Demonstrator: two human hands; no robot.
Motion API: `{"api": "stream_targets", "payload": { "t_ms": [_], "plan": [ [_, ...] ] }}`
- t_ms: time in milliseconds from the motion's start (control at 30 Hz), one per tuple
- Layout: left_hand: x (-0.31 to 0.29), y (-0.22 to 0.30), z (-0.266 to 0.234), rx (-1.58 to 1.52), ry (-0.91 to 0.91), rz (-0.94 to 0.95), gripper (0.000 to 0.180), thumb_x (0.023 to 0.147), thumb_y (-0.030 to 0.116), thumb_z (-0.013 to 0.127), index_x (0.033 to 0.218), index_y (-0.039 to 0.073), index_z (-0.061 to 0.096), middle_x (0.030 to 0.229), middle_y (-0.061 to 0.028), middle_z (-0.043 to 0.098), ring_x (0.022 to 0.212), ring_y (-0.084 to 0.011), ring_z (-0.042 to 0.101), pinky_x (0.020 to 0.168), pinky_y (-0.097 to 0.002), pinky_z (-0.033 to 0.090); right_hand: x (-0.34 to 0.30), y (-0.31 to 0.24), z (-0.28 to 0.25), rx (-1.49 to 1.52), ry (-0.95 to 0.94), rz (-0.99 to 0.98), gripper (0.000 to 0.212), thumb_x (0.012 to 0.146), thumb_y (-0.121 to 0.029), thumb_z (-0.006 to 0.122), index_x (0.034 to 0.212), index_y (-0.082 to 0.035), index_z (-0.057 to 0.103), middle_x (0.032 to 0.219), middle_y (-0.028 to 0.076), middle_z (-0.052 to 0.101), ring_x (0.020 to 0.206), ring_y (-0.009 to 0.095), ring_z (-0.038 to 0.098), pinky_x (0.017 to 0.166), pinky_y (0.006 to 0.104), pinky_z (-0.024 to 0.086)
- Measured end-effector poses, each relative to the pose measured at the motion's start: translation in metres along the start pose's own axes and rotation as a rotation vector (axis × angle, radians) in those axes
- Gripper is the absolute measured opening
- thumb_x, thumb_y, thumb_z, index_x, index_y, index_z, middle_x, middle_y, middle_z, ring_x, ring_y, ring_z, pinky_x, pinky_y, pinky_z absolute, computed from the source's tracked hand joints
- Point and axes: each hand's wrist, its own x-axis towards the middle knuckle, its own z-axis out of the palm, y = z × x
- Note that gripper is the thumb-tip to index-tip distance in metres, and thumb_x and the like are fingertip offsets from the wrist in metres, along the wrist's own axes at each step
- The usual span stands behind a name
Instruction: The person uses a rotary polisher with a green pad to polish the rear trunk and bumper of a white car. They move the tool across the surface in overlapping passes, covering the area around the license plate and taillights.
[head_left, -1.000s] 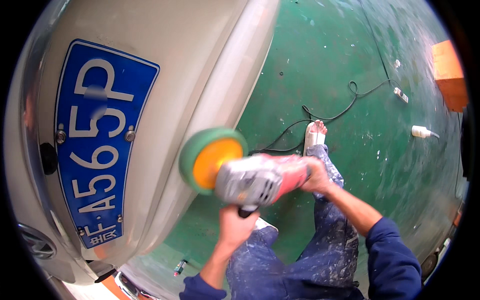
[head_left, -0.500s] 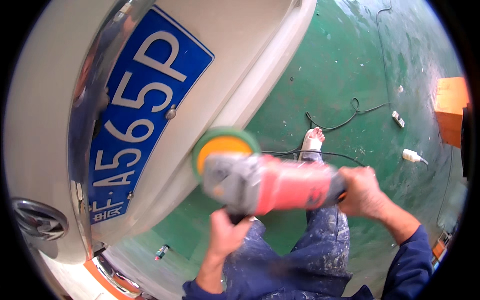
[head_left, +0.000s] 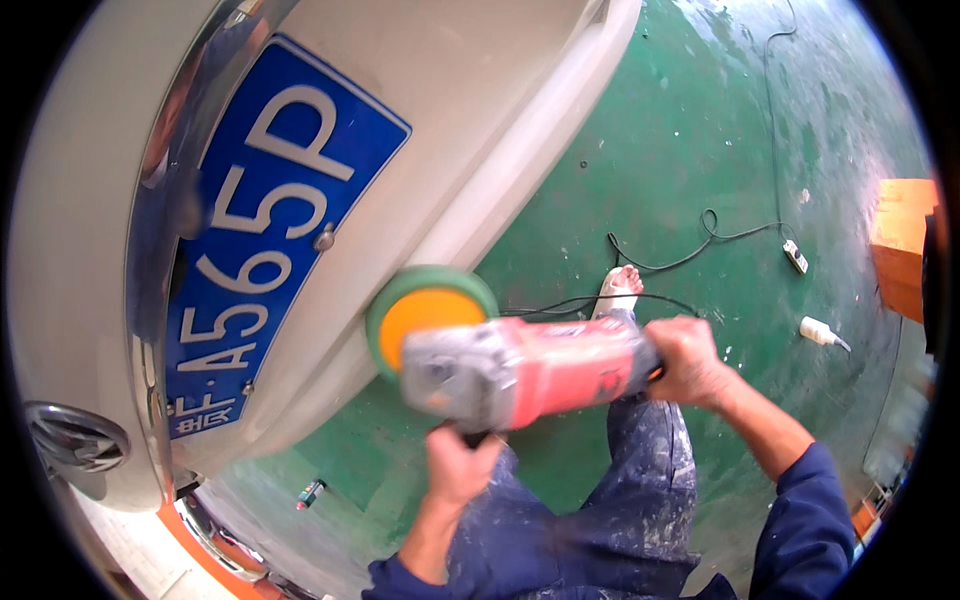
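Observation:
A red and grey polisher point(head_left: 540, 372) is held across my front in both hands. Its green foam pad with an orange backing point(head_left: 430, 310) rests against the lower edge of a white car bumper point(head_left: 470, 215). My left hand point(head_left: 462, 465) wraps round the side handle under the grey head. At the rear end of the body, my right hand point(head_left: 685, 358) grips the black handle. Just left of the pad, a blue licence plate point(head_left: 290, 190) is fixed to the car. The tool is slightly blurred.
A black power cord point(head_left: 570, 305) runs past my foot to a white socket strip point(head_left: 795, 256) on the green floor point(head_left: 600, 200). At the right lie a white bottle point(head_left: 820, 331) and an orange box point(head_left: 902, 245). A small bottle point(head_left: 311, 494) lies at lower left.
The polisher, with both hands on it, has shifted slightly left along the bumper. My right hand has moved left and a little up. The view has also shifted slightly.

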Motion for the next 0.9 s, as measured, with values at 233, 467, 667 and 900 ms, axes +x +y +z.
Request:
{"api": "stream_targets", "payload": {
  "t_ms": [233,467,667,900],
  "plan": [
    [0.119,0.051,0.123,0.226,-0.152,0.357,0.024,0.087,0.017,0.071,0.095,-0.004,0.061,0.075,-0.0269,0.066,0.076,-0.0488,0.066,0.063,-0.0521,0.051,0.027,0.126,-0.009,0.443,0.249,0.257,0.031,0.071,0.0,0.081,0.101,-0.001,0.073,0.091,0.006,0.077,0.087,0.005,0.065,0.076,0.0293,0.055],
    [0.08,-0.042,0.05,0.372,-0.005,0.449,0.02,0.083,0.015,0.073,0.09,0.0,0.062,0.078,-0.0254,0.066,0.072,-0.0479,0.065,0.062,-0.0515,0.052,0.031,0.098,0.136,0.307,0.397,0.019,0.037,0.066,-0.013,0.087,0.098,-0.003,0.071,0.091,0.008,0.073,0.085,0.019,0.067,0.077,0.0354,0.054],
    [-0.005,-0.154,-0.077,0.501,0.169,0.499,0.042,0.076,0.006,0.079,0.116,0.003,0.07,0.115,-0.0171,0.07,0.112,-0.0373,0.065,0.101,-0.0468,0.047,0.039,0.016,0.285,0.374,0.274,-0.242,0.047,0.058,-0.026,0.09,0.094,-0.008,0.066,0.086,0.012,0.065,0.08,0.036,0.064,0.073,0.0447,0.05],
    [-0.01,-0.15,-0.05,0.972,0.399,0.71,0.018,0.083,0.017,0.071,0.094,0.004,0.066,0.068,-0.0049,0.059,0.062,-0.0123,0.063,0.056,-0.0307,0.051,0.067,0.039,0.319,0.449,0.259,-0.3,0.042,0.054,-0.013,0.078,0.092,-0.005,0.063,0.086,0.012,0.066,0.086,0.035,0.065,0.079,0.044,0.05]
  ]
}}
